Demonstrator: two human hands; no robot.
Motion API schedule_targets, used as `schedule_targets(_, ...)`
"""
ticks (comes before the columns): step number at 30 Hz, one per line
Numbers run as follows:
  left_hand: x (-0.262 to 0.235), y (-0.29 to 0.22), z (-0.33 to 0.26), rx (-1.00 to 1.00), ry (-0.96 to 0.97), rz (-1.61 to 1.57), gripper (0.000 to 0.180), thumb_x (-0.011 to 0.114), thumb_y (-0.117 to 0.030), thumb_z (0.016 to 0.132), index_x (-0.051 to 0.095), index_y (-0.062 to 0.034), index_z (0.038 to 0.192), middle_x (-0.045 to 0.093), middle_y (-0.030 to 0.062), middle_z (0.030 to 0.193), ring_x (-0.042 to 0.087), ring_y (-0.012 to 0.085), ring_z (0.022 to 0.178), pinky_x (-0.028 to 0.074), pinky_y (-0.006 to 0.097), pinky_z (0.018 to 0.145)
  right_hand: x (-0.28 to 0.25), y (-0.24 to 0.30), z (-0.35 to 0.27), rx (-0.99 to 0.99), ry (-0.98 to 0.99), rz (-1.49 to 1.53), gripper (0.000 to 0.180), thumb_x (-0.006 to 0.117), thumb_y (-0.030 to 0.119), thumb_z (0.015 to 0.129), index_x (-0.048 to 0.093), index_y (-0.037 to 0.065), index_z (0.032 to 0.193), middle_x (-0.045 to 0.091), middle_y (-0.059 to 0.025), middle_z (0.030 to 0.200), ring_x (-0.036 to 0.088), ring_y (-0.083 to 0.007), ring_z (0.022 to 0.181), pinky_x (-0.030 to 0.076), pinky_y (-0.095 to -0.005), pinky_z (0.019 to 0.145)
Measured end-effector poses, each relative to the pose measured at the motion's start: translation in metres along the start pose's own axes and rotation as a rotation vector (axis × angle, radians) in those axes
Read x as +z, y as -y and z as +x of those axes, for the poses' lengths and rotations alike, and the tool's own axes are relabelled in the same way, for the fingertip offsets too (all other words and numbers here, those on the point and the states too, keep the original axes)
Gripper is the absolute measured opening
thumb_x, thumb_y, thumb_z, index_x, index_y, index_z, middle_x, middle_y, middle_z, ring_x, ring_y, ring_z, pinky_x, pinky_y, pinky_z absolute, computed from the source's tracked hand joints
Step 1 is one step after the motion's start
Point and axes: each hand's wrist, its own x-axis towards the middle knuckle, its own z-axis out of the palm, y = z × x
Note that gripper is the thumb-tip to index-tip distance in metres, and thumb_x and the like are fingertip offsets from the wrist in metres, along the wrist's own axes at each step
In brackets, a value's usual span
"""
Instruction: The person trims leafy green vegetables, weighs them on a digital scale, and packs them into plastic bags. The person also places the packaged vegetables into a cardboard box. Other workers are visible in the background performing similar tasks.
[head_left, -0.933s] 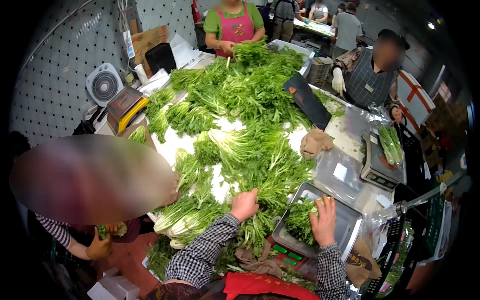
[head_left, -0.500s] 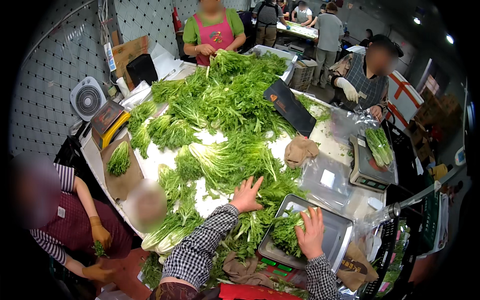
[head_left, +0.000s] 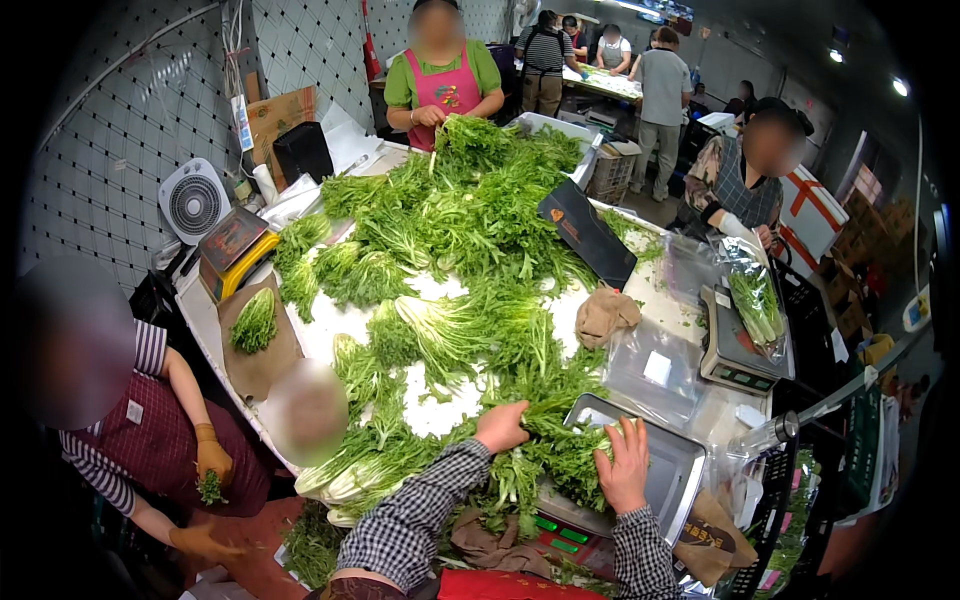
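- One table fills the middle, heaped with leafy greens.
- Near right, a metal scale tray holds a bunch of greens.
- Left hand closes its grip on the bunch's stalks.
- Right hand lies open-fingered on the bunch's leaves.

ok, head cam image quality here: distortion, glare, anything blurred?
Head view: strong fisheye, with the white table edge bowing and black vignette in the corners; ceiling lights flare at upper right; glare on the clear plastic bags; faces are blurred patches; the left hand and right hand on the pile of leafy green vegetables and the metal scale tray are sharp, evenly lit.
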Motion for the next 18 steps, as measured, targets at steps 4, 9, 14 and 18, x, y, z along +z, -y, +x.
schedule_targets(4,0.003,0.041,-0.028,0.01,-0.193,-0.391,0.066,0.073,-0.012,0.075,0.051,-0.004,0.137,0.062,0.0202,0.125,0.064,0.0317,0.109,0.05,0.037,0.096,0.004,-0.002,0.0,-0.019,-0.008,0.019,0.044,0.064,0.028,0.086,0.058,0.006,0.124,0.045,-0.0186,0.142,0.031,-0.0434,0.138,0.03,-0.0521,0.11)
schedule_targets(9,-0.072,0.028,-0.095,0.251,-0.433,-0.703,0.057,0.075,-0.005,0.079,0.056,-0.0057,0.133,0.065,0.0137,0.122,0.06,0.0254,0.113,0.048,0.037,0.098,0.011,-0.009,-0.001,-0.048,-0.035,-0.001,0.043,0.065,0.027,0.086,0.059,0.006,0.123,0.046,-0.0187,0.14,0.032,-0.0438,0.138,0.03,-0.0521,0.11)
schedule_targets(14,-0.128,0.04,-0.139,0.377,-0.61,-0.704,0.057,0.072,0.003,0.079,0.053,-0.0033,0.132,0.066,0.0098,0.113,0.063,0.0216,0.104,0.053,0.033,0.088,0.011,-0.013,-0.002,-0.066,-0.049,0.016,0.041,0.064,0.025,0.088,0.058,0.005,0.123,0.046,-0.0184,0.14,0.032,-0.0441,0.137,0.028,-0.0513,0.112)
schedule_targets(18,-0.152,0.064,-0.216,0.307,-0.817,-0.665,0.055,0.071,0.003,0.079,0.052,-0.0018,0.131,0.065,0.0112,0.112,0.064,0.0201,0.096,0.055,0.031,0.083,0.014,-0.014,-0.002,-0.089,-0.032,0.04,0.039,0.061,0.022,0.089,0.057,0.005,0.123,0.046,-0.0193,0.141,0.031,-0.0444,0.137,0.027,-0.0518,0.112)
